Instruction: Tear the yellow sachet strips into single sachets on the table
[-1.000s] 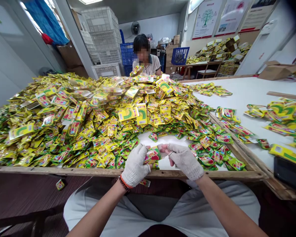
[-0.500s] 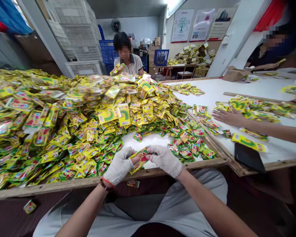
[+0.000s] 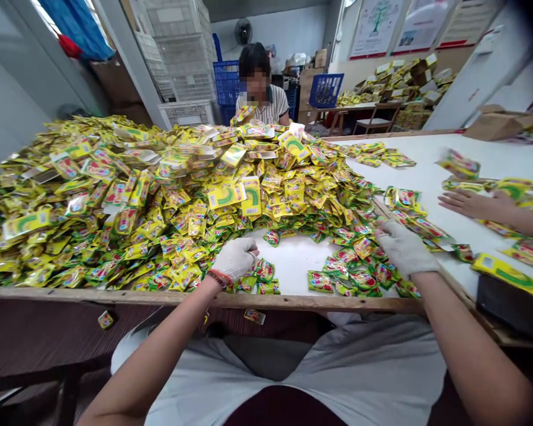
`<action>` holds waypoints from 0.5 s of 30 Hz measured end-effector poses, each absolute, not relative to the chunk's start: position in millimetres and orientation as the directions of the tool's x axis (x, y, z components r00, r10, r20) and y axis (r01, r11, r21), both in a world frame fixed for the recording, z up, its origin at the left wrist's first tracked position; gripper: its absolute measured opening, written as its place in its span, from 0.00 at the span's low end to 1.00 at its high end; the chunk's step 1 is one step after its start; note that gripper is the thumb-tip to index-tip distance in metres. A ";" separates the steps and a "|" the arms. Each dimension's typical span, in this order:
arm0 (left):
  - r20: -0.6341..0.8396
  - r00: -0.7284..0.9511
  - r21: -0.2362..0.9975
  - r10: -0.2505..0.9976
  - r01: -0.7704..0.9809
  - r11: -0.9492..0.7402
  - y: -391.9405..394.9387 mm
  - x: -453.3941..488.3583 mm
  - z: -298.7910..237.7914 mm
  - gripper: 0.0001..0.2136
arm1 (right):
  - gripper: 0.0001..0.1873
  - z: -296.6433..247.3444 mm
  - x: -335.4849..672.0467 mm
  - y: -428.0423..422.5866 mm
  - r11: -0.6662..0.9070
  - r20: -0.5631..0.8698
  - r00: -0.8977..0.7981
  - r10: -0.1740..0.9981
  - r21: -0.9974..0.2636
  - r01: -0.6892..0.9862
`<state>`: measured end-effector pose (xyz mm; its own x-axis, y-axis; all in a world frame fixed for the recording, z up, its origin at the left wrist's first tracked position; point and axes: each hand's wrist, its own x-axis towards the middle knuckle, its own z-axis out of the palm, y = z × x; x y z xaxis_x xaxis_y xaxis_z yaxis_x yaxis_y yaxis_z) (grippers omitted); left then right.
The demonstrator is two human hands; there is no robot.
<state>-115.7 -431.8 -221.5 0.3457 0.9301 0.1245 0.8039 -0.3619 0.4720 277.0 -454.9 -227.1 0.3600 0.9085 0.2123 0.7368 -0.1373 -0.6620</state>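
A huge heap of yellow and green snack packets [image 3: 160, 195] covers the table in front of me. My left hand [image 3: 235, 257], in a white knit glove, rests at the heap's near edge with its fingers curled down among small packets [image 3: 263, 271]; what it grips is hidden. My right hand [image 3: 404, 247], also gloved, lies stretched out flat over the loose packets [image 3: 359, 278] by the wooden divider rail [image 3: 430, 260]. A blurred packet [image 3: 459, 164] shows above the white table on the right.
A co-worker's bare hand [image 3: 468, 204] lies on the right white table [image 3: 444, 160] among sorted packets. Another person [image 3: 260, 94] sits behind the heap. A dark phone [image 3: 510, 307] lies at the right. Wooden front rail [image 3: 249, 300]; crates and boxes stand behind.
My hands held one packet between them; now they are apart. The left has dropped to the heap's edge, the right has swung out to the divider, and the packet is out of both hands.
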 end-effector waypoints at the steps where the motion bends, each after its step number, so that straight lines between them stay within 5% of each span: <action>1: 0.108 0.402 0.418 0.909 0.811 -0.409 -432.2 -112.4 -222.2 0.08 | 0.14 -232.9 279.0 -450.9 -0.155 0.183 0.313 0.932 -0.578 0.801; 4: 0.061 0.536 0.260 0.842 0.806 -0.532 -435.1 -99.4 -224.8 0.11 | 0.10 -245.5 279.7 -442.2 -0.125 0.126 0.213 0.969 -0.494 0.861; 8: 0.020 0.576 0.213 0.817 0.796 -0.566 -439.0 -92.7 -228.2 0.05 | 0.15 -249.6 276.8 -444.5 -0.127 0.122 0.197 0.973 -0.431 0.893; 12: 0.067 0.565 0.172 0.822 0.805 -0.567 -441.5 -96.0 -230.5 0.17 | 0.09 -244.6 264.3 -458.9 -0.093 0.193 0.184 0.964 -0.403 0.910; 15: -0.005 0.572 0.184 0.820 0.807 -0.562 -439.6 -97.3 -228.3 0.13 | 0.09 -236.9 241.4 -472.4 -0.078 0.186 0.206 0.961 -0.529 0.845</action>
